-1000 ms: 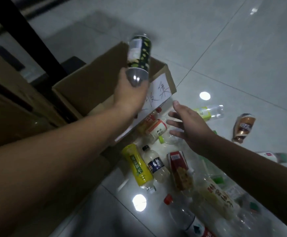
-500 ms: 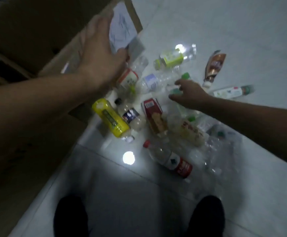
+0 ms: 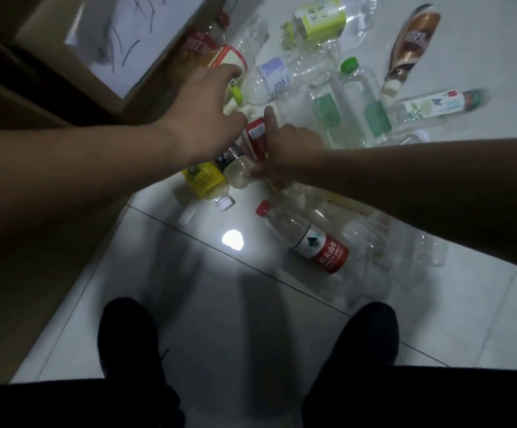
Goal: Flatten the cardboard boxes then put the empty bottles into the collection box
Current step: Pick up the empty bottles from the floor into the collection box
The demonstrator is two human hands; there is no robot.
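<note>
The cardboard collection box (image 3: 75, 97) with a white handwritten label (image 3: 121, 41) stands at the upper left. Several empty bottles lie on the tiled floor to its right. My left hand (image 3: 207, 118) hovers over them with fingers spread, its tips at a white bottle with orange trim (image 3: 231, 58). My right hand (image 3: 288, 146) grips a red carton-like bottle (image 3: 255, 135), index finger pointing up. Close by lie a yellow bottle (image 3: 203, 180), a clear bottle with a blue label (image 3: 272, 75) and a clear bottle with a red label (image 3: 315, 245).
Further right lie a lime-labelled bottle (image 3: 322, 17), a brown bottle (image 3: 411, 44), green-labelled clear bottles (image 3: 374, 118) and a white-labelled one (image 3: 433, 106). My two black shoes (image 3: 127, 335) stand on the tiles below. Flat cardboard (image 3: 28, 273) covers the floor at the left.
The can that my left hand held over the box is gone from it; that hand came down to the bottles. My right hand moved back from the green-capped bottles onto the red carton.
</note>
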